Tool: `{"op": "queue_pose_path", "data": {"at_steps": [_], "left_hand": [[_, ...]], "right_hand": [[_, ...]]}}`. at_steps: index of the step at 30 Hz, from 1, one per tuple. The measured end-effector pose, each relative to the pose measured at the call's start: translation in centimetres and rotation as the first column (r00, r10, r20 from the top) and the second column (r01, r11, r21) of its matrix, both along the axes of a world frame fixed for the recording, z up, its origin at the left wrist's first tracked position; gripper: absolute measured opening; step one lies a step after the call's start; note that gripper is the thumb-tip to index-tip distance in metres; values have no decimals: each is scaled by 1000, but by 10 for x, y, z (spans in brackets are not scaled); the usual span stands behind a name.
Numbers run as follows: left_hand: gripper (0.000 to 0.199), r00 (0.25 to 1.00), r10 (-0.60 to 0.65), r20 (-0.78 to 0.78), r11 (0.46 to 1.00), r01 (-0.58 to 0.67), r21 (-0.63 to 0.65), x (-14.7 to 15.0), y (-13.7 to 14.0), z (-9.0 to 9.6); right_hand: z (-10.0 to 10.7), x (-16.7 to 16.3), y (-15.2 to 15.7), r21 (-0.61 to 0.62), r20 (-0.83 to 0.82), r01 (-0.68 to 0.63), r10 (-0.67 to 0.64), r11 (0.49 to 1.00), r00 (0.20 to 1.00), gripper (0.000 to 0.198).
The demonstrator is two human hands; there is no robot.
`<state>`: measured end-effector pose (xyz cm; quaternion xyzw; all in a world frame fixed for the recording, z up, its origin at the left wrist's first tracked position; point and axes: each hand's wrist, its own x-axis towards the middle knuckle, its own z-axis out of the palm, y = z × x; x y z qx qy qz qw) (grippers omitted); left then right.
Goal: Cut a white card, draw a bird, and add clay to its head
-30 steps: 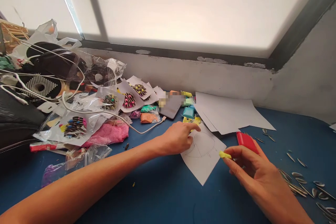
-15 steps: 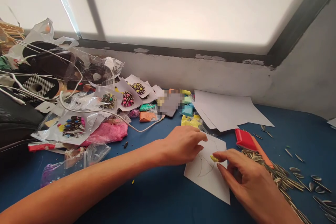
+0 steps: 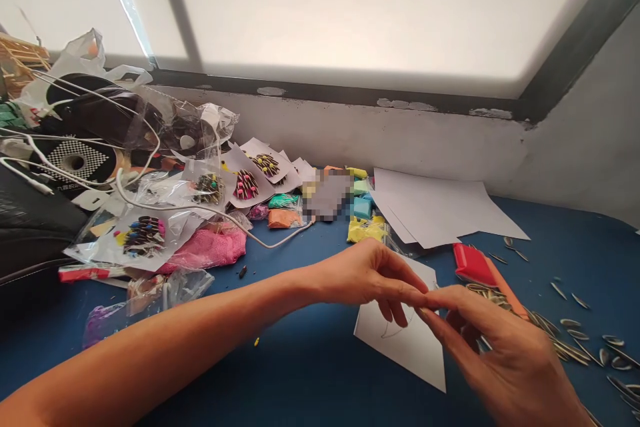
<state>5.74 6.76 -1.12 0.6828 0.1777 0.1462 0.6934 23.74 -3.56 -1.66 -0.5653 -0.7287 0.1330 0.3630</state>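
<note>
Fingertips of your left hand [image 3: 373, 275] and right hand [image 3: 500, 343] meet over one line-marked sheet [image 3: 410, 352] on the blue tabletop [image 3: 305, 373], bunched, though I cannot tell how far they close or on what. A brush of your left fingers could shift that loose sheet. Outward, count one red packet [image 3: 473, 265], one orange strip [image 3: 507, 290], uncountable seeds [image 3: 571, 323], and at least two plain sheets [image 3: 440, 210].

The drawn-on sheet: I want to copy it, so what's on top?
Thin lines show on the sheet; the left hand and right hand cover part, hiding any lines there.
</note>
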Motion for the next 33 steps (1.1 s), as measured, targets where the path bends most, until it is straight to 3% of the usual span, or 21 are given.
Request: {"op": "queue_pose_path", "data": {"at_steps": [3, 5, 8, 12, 14, 16, 18, 19, 22, 25, 28, 30, 33], "left_hand": [[23, 995, 84, -54, 996, -85, -8, -4, 11, -2], [18, 973, 182, -144, 981, -168, 99, -9, 18, 0], [15, 929, 270, -255, 940, -196, 279, -18, 28, 4], [20, 920, 253, -300, 968, -238, 86, -22, 32, 8], [28, 904, 251, -346, 967, -214, 140, -21, 29, 9], [35, 839, 336, -428, 898, -149, 414, -19, 25, 9], [39, 760, 435, -483, 756, -17, 654, -17, 20, 7], [38, 734, 460, -499, 703, 41, 710, -16, 17, 5], [25, 730, 479, -487, 653, 75, 754, -10, 9, -2], [16, 736, 475, -482, 671, 51, 740, -4, 5, -9], [17, 751, 453, -481, 697, 38, 716, 0, 6, -13], [18, 758, 456, -467, 697, 23, 717, 1, 8, -13], [17, 778, 442, -446, 700, 13, 714, 2, 9, -13]], "right_hand": [[2, 6, 3, 6, 89, 39, -39, 999, 995, 29], [3, 15, 7, 42, 182, 100, -107, 994, 978, 33], [4, 31, 14, 39, 398, 213, -211, 976, 893, 37], [2, 45, 20, -91, 578, 294, -190, 951, 793, 32], [1, 46, 20, -98, 610, 301, -182, 949, 771, 28], [1, 45, 19, -126, 638, 302, -156, 945, 754, 29], [1, 42, 18, -163, 664, 309, -128, 937, 737, 29], [2, 41, 17, -175, 674, 311, -117, 934, 730, 29], [4, 37, 17, -163, 678, 328, -136, 930, 723, 29], [5, 35, 17, -110, 619, 368, -227, 923, 752, 28], [8, 30, 16, -121, 398, 318, -247, 941, 883, 23], [11, 24, 15, -226, 133, 198, -171, 954, 976, 33], [18, 16, 13, -433, -270, -4, -126, 901, 955, 40]]}}
